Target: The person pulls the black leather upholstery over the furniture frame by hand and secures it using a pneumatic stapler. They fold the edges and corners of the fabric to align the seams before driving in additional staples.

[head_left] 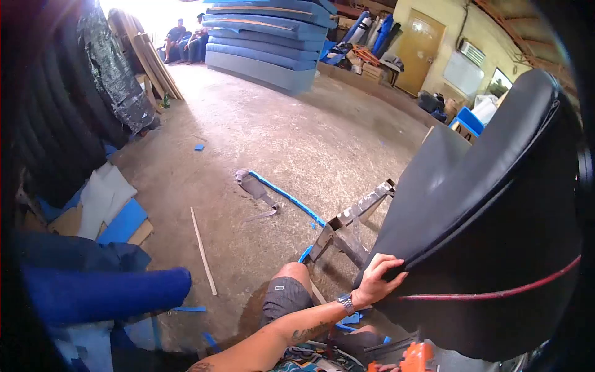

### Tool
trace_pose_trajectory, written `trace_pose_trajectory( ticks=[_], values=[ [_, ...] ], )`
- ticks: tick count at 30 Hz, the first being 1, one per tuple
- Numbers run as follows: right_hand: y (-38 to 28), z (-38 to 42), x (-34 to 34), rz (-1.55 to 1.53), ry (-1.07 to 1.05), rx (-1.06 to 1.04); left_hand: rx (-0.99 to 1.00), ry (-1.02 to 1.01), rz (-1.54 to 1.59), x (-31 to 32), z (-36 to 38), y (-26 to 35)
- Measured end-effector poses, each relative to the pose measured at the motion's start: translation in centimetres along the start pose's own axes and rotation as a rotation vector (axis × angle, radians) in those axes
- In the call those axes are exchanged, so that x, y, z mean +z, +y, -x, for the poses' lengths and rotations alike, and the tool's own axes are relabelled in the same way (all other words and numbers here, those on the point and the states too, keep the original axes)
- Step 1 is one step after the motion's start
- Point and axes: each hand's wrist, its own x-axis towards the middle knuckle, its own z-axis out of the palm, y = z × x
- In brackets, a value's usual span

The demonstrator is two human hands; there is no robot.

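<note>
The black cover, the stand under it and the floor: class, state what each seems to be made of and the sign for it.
Black cover: probably vinyl or leatherette; smooth, faint sheen, stretched taut, red piping, gripped by the left hand.
Stand: apparently bare metal; grey, angular bars with glints.
Floor: likely concrete; matt, grey, stained.

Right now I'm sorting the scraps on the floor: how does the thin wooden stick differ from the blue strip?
The wooden stick is pale, straight and rigid-looking; the blue strip is bright blue and slightly curved. The wooden stick lies alone, while the blue strip runs from a grey scrap toward the metal stand. Both are long, thin and flat on the concrete floor.
</note>
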Motion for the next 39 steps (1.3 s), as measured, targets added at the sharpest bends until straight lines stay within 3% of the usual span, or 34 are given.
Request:
trace_pose_trajectory(
  ticks=[7, 12, 14, 16, 17, 20, 22, 23, 26, 27, 30, 33, 36, 37, 39],
  values=[
    [-4.4, 1.7, 0.0, 0.035, 0.046, -0.117, -0.012, -0.045, 0.004, -0.9, 0.2, 0.0],
    [-9.3, 6.0, -1.9, 0.191, 0.101, -0.342, -0.042, -0.047, 0.008, -1.2, 0.3, 0.0],
    [-12.4, 7.3, -1.8, 0.844, 0.29, -0.64, -0.08, -0.027, 0.022, -0.9, 0.4, 0.2],
    [-13.0, 4.5, -12.8, 0.889, 0.669, -0.522, -0.124, -0.003, 0.02, -0.8, 0.6, 0.3],
    [-13.4, 5.0, -12.5, 1.133, 0.682, -0.773, -0.101, -0.014, -0.003, -0.9, 0.6, 0.2],
    [-17.9, 7.2, -2.0, 1.829, 0.601, -1.565, -0.046, -0.016, -0.017, -1.1, 0.7, 0.4],
    [-18.5, 8.3, 5.2, 2.074, 0.566, -1.499, -0.057, -0.015, -0.024, -1.0, 0.8, 0.2],
    [-18.3, 8.1, 4.2, 2.173, 0.535, -1.379, -0.07, -0.022, -0.02, -1.0, 0.9, 0.1],
    [-17.1, 5.5, -1.8, 2.073, 0.275, -1.437, -0.098, -0.058, 0.0, -1.3, 0.8, 0.1],
    [-16.6, 5.5, -1.9, 2.124, 0.257, -1.336, -0.101, -0.066, 0.01, -1.4, 0.8, -0.1],
    [-14.0, 3.2, 0.7, 1.9, 0.057, -1.367, -0.121, -0.105, 0.029, -1.9, -0.2, -0.1],
    [-12.8, 1.8, 0.4, 1.812, -0.054, -1.206, -0.125, -0.123, 0.047, -1.9, 0.1, -0.3],
    [-11.9, 1.7, 6.7, 1.742, -0.02, -1.327, 0.001, -0.107, -0.08, -1.8, 0.5, -0.3],
    [-12.4, 1.0, 5.8, 1.795, -0.15, -1.353, 0.028, -0.116, -0.098, -1.8, 0.5, -0.5],
    [-12.4, 0.2, 5.6, 1.796, -0.192, -1.359, 0.036, -0.099, -0.105, -1.8, 0.5, -0.4]
  ],
)
